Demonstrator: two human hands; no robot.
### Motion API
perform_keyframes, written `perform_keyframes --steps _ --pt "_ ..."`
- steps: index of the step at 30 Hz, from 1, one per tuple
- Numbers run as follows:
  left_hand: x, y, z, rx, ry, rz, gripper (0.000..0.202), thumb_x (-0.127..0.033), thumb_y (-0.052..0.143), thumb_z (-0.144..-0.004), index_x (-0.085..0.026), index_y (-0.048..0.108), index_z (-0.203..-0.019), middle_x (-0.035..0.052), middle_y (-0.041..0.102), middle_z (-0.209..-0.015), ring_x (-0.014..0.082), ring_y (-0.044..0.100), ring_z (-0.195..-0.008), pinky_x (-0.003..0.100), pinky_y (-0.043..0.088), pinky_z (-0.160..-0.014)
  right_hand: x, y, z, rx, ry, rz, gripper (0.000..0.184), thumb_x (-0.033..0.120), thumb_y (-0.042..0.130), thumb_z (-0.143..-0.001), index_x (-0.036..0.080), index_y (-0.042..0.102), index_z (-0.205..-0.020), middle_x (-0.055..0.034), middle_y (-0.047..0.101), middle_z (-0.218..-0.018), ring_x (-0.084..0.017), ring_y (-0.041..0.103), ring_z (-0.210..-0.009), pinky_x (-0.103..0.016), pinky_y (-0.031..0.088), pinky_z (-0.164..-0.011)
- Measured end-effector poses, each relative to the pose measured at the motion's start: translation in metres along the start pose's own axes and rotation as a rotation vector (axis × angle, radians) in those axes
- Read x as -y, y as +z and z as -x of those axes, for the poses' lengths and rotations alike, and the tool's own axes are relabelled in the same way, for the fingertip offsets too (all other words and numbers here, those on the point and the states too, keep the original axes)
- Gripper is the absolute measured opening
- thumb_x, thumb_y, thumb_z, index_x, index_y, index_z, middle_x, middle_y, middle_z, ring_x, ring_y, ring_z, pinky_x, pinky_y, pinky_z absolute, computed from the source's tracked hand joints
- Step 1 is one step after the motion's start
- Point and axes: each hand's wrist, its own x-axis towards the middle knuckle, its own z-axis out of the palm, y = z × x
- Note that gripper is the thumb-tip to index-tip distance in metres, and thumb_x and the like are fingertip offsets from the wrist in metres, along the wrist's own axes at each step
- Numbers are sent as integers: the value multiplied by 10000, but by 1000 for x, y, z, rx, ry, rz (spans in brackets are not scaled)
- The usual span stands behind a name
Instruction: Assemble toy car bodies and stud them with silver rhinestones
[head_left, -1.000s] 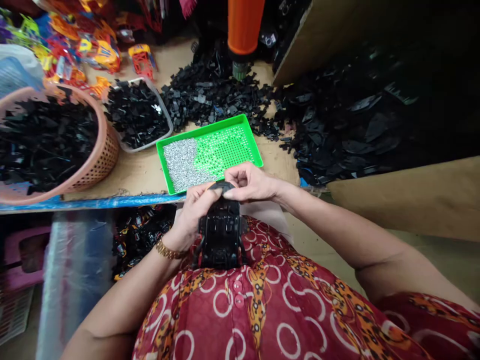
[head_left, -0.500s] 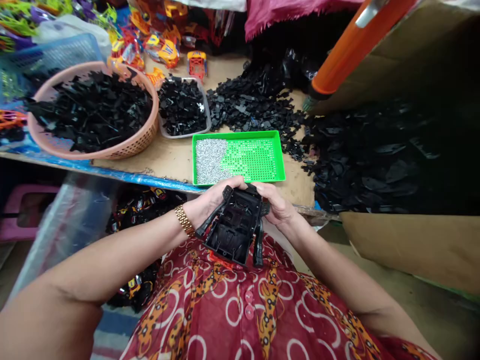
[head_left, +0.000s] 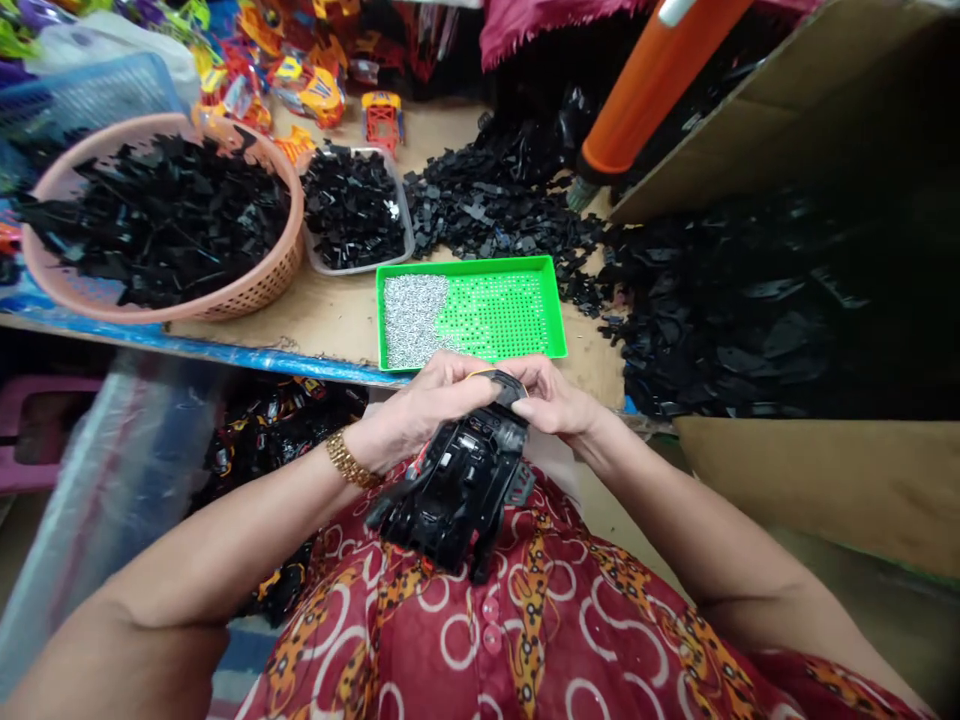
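A black plastic toy car chassis (head_left: 457,480) is held close to my lap, its far end between my two hands. My left hand (head_left: 427,405) grips that end from the left, thumb pressed along its top. From the right, my right hand (head_left: 555,398) pinches the same end, thumb and fingers closed on it. Bits of red and yellow show at the chassis's edges. Just beyond my fingers lies a green perforated tray (head_left: 557,310), with small silvery metal pieces (head_left: 412,318) heaped in its left part.
A peach basket (head_left: 277,265) and a clear plastic tub (head_left: 360,267), both full of black plastic parts, stand at left. Loose black parts (head_left: 495,205) are piled behind the tray. An orange post (head_left: 637,90) rises at the back right. Orange-yellow toy car bodies (head_left: 311,92) lie farther back.
The chassis has tilted and come nearer my body, showing a different face. Both hands have closed in on its far end, thumbs now on top. The view has shifted slightly.
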Motion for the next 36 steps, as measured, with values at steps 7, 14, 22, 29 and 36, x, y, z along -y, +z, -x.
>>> perform_keyframes --steps 7,14,22,29,36 --pt "1 0 -8 -3 142 -214 265 -370 584 -792 -185 530 -610 -44 429 -576 81 310 -515 258 202 -480 17 -9 -1 47 -31 112 469 474 800 -707 205 429 -610 101 400 -540 -41 313 -507 -200 255 -476" --pt "-1 -6 -15 59 238 -536 156 -283 528 -717 -173 560 -612 -53 409 -568 89 322 -536 256 249 -519 39 -16 -7 112 84 476 263 181 690 -612 192 440 -531 108 399 -506 -29 326 -485 -197 211 -458" --pt "14 7 -1 12 203 -564 114 -262 487 -685 -201 486 -588 -48 390 -564 96 314 -532 256 256 -511 21 -3 -3 129 125 392 361 211 697 -551 222 337 -517 128 293 -508 -29 221 -494 -212 150 -456" --pt "20 9 6 -6 279 -670 94 -216 504 -707 -184 548 -630 -40 432 -580 103 343 -548 254 277 -531 22 -1 3 151 131 423 331 170 684 -534 218 356 -524 129 268 -523 -29 208 -497 -225 121 -452" --pt "23 11 10 48 264 -625 200 -191 494 -711 -152 682 -765 -34 473 -622 108 359 -570 250 309 -546 11 5 11 101 178 387 337 185 701 -539 216 365 -531 131 315 -514 -29 241 -487 -210 152 -450"
